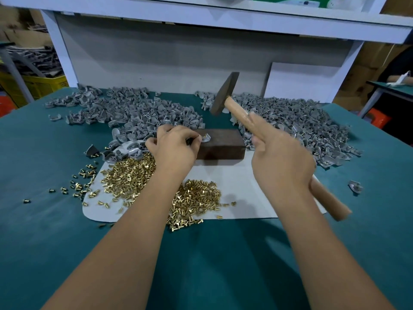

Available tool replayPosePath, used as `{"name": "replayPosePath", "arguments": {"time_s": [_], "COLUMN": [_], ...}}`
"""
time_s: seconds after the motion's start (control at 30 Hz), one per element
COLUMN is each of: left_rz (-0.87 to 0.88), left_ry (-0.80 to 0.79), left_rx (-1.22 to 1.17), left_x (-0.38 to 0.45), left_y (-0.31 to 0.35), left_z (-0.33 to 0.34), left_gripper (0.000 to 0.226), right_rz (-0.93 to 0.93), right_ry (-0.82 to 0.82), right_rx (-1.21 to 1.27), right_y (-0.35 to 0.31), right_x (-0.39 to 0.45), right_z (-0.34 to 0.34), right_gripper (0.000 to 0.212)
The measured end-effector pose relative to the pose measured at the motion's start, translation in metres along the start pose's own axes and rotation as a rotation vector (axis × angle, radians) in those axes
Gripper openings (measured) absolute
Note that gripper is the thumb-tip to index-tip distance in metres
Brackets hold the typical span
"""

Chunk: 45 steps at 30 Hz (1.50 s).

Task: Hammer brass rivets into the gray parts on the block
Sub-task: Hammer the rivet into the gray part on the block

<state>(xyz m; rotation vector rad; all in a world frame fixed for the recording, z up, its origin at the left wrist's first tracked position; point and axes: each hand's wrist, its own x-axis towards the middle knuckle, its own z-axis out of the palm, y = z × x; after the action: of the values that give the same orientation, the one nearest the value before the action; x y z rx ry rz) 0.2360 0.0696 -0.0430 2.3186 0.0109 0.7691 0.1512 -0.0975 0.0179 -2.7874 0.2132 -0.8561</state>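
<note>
A dark brown block lies on a white sheet in the middle of the table. On its left top edge sits one gray part with a brass rivet in it. My left hand pinches that part and steadies it on the block. My right hand grips the wooden handle of a hammer, whose dark steel head is raised above and behind the block. Loose brass rivets lie heaped on the sheet in front of the block.
Large piles of gray parts cover the green table at back right, with more gray parts at back left. Scattered rivets spill left onto the cloth. A white shelf frame stands behind. A single gray part lies at right.
</note>
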Motion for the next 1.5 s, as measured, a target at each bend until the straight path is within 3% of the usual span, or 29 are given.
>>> {"name": "replayPosePath", "arguments": {"time_s": [0.23,0.37,0.5,0.6,0.77,0.87,1.0,1.13,1.27,1.4,1.5], "left_rz": [0.032,0.021,0.044,0.026,0.06,0.045,0.094,0.074,0.12,0.096,0.115], "left_ry": [0.027,-0.015,0.025,0.003,0.033,0.017,0.041,0.022,0.027,-0.011,0.01], "left_rx": [0.049,0.078,0.063,0.074,0.053,0.078,0.067,0.115,0.127,0.174,0.145], "left_x": [0.001,0.001,0.0,0.0,0.0,-0.001,-0.002,-0.001,-0.001,-0.001,-0.002], "left_y": [0.0,0.0,0.0,0.0,0.0,0.001,0.0,0.002,0.002,0.004,0.004], "left_z": [0.0,-0.001,0.0,-0.001,0.0,-0.001,-0.001,-0.004,-0.005,-0.007,-0.008], "left_gripper": [0.01,0.011,0.011,0.01,0.008,0.009,0.01,0.011,0.011,0.012,0.011], "right_rz": [-0.052,-0.078,-0.038,-0.091,-0.102,-0.096,-0.069,-0.106,-0.101,-0.069,-0.08], "right_ry": [0.097,0.017,0.103,0.061,0.112,0.046,0.157,0.046,0.118,0.027,0.099], "right_rx": [-0.055,-0.148,-0.092,-0.156,-0.111,-0.137,-0.011,-0.111,-0.027,-0.107,-0.038], "right_y": [-0.004,-0.006,-0.009,-0.007,-0.009,-0.004,-0.004,-0.006,-0.009,-0.001,-0.006], "right_x": [-0.016,-0.019,-0.019,-0.022,-0.022,-0.024,-0.022,-0.025,-0.024,-0.022,-0.024], "right_z": [0.012,0.019,0.016,0.019,0.012,0.016,0.011,0.015,0.012,0.015,0.011], "right_gripper": [0.055,0.059,0.061,0.06,0.061,0.061,0.061,0.061,0.062,0.061,0.063]}}
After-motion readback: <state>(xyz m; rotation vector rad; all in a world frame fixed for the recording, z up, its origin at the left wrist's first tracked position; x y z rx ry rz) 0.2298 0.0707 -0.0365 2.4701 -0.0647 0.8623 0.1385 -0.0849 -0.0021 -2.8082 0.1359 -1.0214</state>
